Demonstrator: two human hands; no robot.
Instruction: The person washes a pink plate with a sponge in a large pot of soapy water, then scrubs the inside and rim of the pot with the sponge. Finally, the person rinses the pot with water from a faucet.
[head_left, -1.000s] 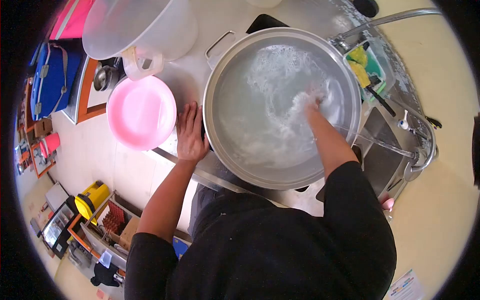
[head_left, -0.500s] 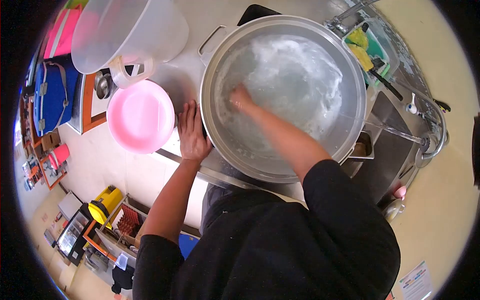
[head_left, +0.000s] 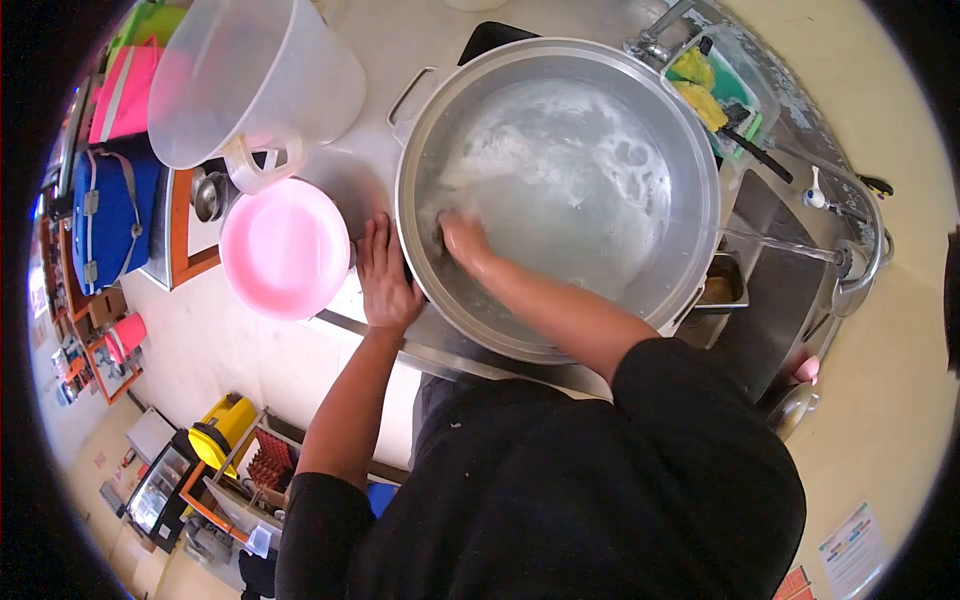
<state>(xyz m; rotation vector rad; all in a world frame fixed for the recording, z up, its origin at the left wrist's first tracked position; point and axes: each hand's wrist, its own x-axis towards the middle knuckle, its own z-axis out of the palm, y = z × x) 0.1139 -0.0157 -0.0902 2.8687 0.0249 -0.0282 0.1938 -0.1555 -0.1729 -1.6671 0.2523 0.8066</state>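
Note:
A large, wide metal pot (head_left: 408,190) stands on the steel counter, holding cloudy, foamy water (head_left: 575,180). My right hand (head_left: 463,240) is inside it, low by the left inner wall, with curled fingers partly hidden and blurred. A small dark patch shows at its fingertips; I cannot make out what it is. Flat on the counter edge lies my left hand (head_left: 388,285), fingers stretched out, between the pot and a pink basin (head_left: 285,250). It grips nothing.
A big translucent jug (head_left: 320,85) stands behind the basin. At right, water runs from a tap (head_left: 852,264) toward the pot's rim, near the sink (head_left: 775,290). A green tray (head_left: 735,90) holds yellow sponges and a black-handled brush. A small metal container (head_left: 725,280) sits beside the pot.
My right hand has moved left and toward me, to the pot's inner wall. The foam has swirled and thinned. My left hand stays on the counter; the view has shifted slightly.

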